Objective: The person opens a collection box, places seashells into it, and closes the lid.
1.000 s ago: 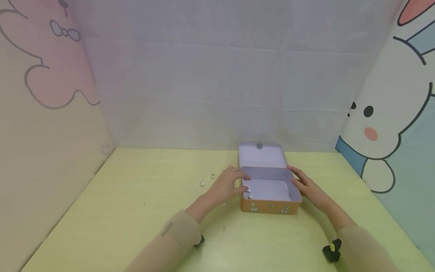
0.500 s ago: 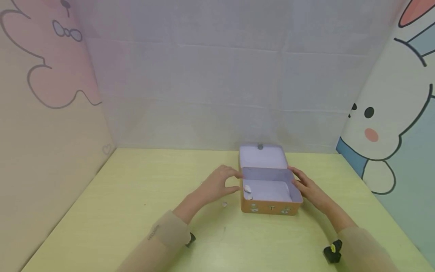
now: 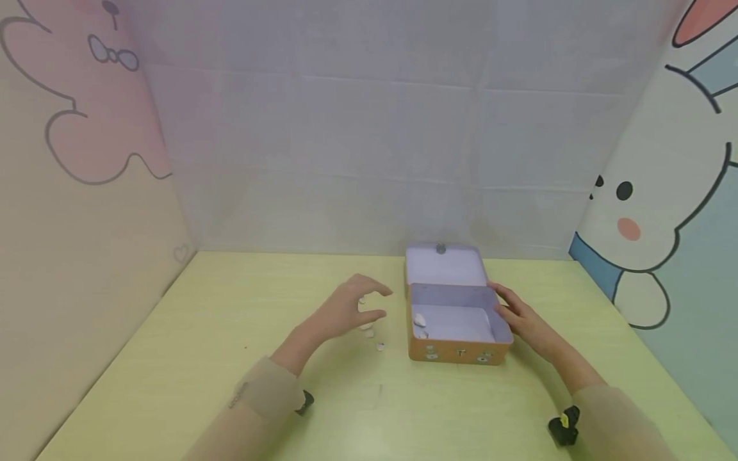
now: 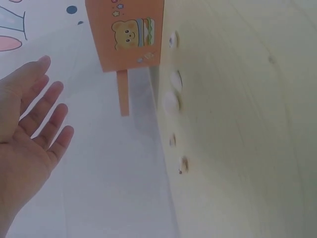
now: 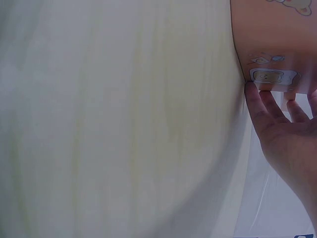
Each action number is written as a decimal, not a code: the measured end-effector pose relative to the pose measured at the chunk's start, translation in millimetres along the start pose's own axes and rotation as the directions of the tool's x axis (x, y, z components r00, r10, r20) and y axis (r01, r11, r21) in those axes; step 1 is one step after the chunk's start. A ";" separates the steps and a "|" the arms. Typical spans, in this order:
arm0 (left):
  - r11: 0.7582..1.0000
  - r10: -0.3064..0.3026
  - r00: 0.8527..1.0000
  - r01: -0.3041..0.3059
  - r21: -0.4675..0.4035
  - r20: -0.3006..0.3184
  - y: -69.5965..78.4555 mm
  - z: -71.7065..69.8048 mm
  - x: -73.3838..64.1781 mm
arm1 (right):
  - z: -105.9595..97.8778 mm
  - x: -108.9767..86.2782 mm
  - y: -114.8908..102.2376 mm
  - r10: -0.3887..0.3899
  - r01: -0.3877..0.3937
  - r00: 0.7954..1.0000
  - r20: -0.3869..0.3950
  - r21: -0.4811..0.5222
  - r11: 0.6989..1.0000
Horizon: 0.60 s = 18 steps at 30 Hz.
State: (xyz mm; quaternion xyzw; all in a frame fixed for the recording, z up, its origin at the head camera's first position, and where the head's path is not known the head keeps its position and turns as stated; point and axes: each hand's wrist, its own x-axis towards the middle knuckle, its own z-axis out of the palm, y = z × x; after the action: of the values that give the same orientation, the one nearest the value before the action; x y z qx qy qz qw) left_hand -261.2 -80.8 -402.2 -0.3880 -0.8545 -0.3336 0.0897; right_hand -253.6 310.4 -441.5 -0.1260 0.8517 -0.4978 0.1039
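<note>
My left hand (image 3: 340, 310) hovers to the left of a tin box (image 3: 450, 352), thumb and fingers spread and nothing between them. Below and around it on the table lie several small white shell-like pieces (image 3: 380, 346). The left wrist view shows these pieces (image 4: 171, 102) in a loose row, apart from the hand (image 4: 25, 134). The box is orange outside and lilac inside, its lid (image 3: 444, 266) thrown back. Two white pieces (image 3: 419, 320) sit inside at its left end. My right hand (image 3: 521, 320) rests on the box's right rear corner; fingertips touch its edge in the right wrist view.
The pale yellow table (image 3: 173, 384) ends at a whitish back sheet (image 3: 323, 160). Cartoon-printed side panels stand at left (image 3: 86, 224) and right (image 3: 692, 269). A black wrist device (image 3: 564, 428) shows beside the right sleeve.
My left hand has drawn back leftward from over the box's left rim, its fingers now wider apart. A white piece near its thumb now lies in the box. The right hand stays in place.
</note>
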 end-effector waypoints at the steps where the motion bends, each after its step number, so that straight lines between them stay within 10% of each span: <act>1: 1.000 0.001 1.000 -0.001 -0.002 -0.003 -2.0 -1.8 -1.2 | 0.0 0.0 -0.1 -0.001 0.001 1.000 0.000 0.001 1.000; 18: 0.994 -0.084 0.996 0.081 0.079 0.037 -53.4 -15.8 -12.7 | 0.5 -1.3 -2.2 0.009 -0.009 1.000 -0.003 -0.011 1.000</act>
State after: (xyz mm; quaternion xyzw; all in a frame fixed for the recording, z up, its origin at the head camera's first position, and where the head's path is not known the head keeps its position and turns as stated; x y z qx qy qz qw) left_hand -292.9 -123.9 -422.2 -0.3552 -0.8837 -0.2957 0.0733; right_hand -252.0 309.3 -439.8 -0.1220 0.8551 -0.4931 0.1043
